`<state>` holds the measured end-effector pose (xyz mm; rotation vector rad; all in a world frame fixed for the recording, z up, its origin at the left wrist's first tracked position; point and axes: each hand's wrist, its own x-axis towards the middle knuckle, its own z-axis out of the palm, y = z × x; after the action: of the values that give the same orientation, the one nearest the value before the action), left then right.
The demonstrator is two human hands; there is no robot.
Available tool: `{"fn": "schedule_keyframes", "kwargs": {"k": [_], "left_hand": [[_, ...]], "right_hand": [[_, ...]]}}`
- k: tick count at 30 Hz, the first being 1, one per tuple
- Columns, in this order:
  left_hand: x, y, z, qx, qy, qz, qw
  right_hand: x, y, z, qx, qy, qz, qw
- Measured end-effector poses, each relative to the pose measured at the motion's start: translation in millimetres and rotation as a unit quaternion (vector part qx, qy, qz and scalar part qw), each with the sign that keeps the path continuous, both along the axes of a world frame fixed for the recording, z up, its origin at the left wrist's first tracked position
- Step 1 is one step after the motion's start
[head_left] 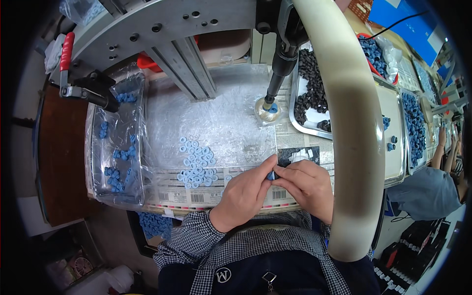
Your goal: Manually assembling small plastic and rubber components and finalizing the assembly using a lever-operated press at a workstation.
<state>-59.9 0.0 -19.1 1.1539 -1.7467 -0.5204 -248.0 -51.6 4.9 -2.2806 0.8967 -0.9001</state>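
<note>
My left hand and my right hand meet at the bench's front edge, fingertips pinched together on a small blue part. A pile of light blue rings lies on clear plastic just left of my left hand. Behind my hands a press tip sits on a blue piece in a round clear fixture. Small black parts fill a metal tray at the back right.
A plastic-lined tray with blue pieces stands at the left beside a red-handled clamp. A thick cream curved bar crosses the right side. More trays of blue parts and another person's sleeve are at far right.
</note>
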Motion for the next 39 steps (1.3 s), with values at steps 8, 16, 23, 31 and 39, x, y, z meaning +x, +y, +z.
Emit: {"fn": "schedule_keyframes", "kwargs": {"k": [8, 16, 23, 31, 39], "left_hand": [[20.6, -20.5, 22.5, 0.113, 0.008, 0.018, 0.993], [15.2, -77.4, 114.2, -0.322, -0.172, -0.061, 0.929], [0.3, -150.8, 223.0, -0.556, -0.137, -0.08, 0.816], [7.7, -170.9, 252.0, -0.338, 0.13, -0.059, 0.93], [60.7, -81.2, 88.8, 0.002, 0.192, 0.006, 0.981]], "right_hand": [[-4.7, -4.1, 25.6, 0.071, -0.001, -0.053, 0.996], [-25.9, -64.1, 25.1, 0.018, -0.055, -0.112, 0.992], [-4.6, -107.1, -3.2, -0.063, 0.046, -0.039, 0.996], [20.5, -109.5, 5.6, -0.048, 0.049, -0.023, 0.997], [-190.9, -79.1, 8.6, -0.055, 0.117, -0.349, 0.928]]}}
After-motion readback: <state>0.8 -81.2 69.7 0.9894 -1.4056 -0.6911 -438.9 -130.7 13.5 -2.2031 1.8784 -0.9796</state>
